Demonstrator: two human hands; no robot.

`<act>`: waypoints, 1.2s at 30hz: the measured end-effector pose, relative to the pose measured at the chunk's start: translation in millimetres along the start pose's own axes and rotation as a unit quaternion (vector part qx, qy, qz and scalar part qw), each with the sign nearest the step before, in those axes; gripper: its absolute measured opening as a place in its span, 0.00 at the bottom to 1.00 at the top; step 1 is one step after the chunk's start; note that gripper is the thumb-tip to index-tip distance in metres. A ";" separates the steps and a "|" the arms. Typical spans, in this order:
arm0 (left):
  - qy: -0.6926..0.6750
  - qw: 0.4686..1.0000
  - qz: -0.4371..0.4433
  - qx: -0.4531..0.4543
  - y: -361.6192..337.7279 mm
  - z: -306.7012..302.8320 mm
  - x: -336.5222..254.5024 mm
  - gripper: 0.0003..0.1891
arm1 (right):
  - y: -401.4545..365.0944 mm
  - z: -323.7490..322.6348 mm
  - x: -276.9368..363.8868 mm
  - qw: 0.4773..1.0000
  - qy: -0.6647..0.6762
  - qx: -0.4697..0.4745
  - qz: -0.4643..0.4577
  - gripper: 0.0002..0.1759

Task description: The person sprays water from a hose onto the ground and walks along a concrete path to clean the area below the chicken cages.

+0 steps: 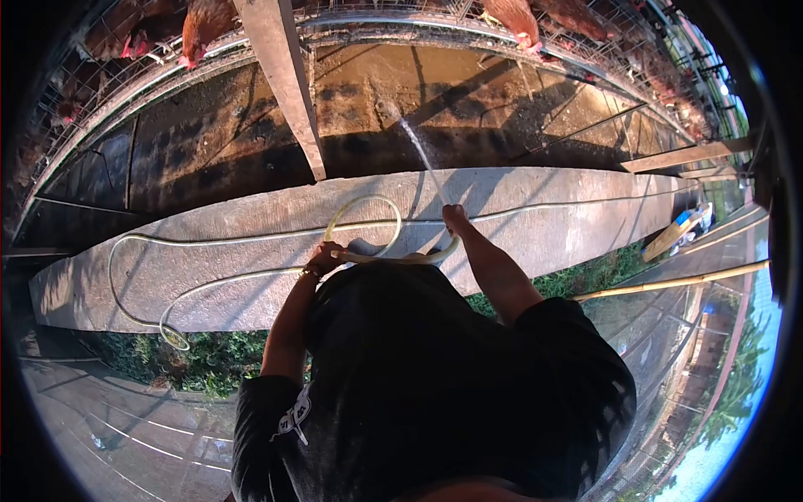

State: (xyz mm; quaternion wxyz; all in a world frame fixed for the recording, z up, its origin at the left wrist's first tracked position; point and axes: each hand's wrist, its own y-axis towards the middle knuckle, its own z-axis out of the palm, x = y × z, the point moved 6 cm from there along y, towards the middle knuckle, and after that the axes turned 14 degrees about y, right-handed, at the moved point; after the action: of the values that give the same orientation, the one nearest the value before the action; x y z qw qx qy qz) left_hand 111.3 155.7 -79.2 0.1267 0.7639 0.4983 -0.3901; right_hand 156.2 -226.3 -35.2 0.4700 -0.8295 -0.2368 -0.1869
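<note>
My right hand (455, 218) is closed round the front end of a pale, see-through hose (213, 242), near the middle of the view. A white jet of water (418, 149) shoots from it, away from me onto the wet brown floor (360, 96) under the cages. My left hand (327, 254), with a band at the wrist, is wrapped round the same hose further back, in front of my body. Between the hands the hose passes close to my dark shirt. One loop of it rises beside my left hand, and the rest lies in curves along the concrete walkway (552, 238).
Brown hens (207, 29) poke their heads out of wire cages along the top. A wooden post (283, 79) slants down to the walkway's far edge. Green plants (201, 360) grow along the near edge. A bamboo pole (669, 280) lies at right, near a blue and white object (693, 222).
</note>
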 end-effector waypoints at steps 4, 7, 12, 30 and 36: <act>0.008 1.000 -0.003 -0.006 -0.3 0.6 1.1 0.12 | 6.0 0.6 -4.2 1.000 -0.003 -0.006 0.000 0.16; 0.030 0.999 0.033 -0.018 -0.3 -0.8 -2.9 0.12 | 33.8 9.5 -22.2 0.988 -0.133 0.065 -0.049 0.17; 0.053 0.998 0.033 -0.007 -1.0 -2.8 -8.6 0.12 | 13.7 2.8 -19.5 1.000 -0.019 0.002 0.011 0.17; 0.021 0.999 0.026 -0.032 -4.1 0.7 1.6 0.11 | 8.1 2.6 -15.4 1.000 -0.023 -0.009 -0.003 0.17; 0.035 0.998 0.051 -0.023 -5.3 -4.2 -8.7 0.10 | 15.1 5.2 -35.3 0.999 -0.037 -0.020 0.027 0.20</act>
State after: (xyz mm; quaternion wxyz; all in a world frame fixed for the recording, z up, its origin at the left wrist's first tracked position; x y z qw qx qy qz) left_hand 107.0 154.9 -69.0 0.1461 0.7988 0.4712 -0.3444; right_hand 136.3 -236.3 -66.9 0.4488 -0.8513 -0.2275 -0.1483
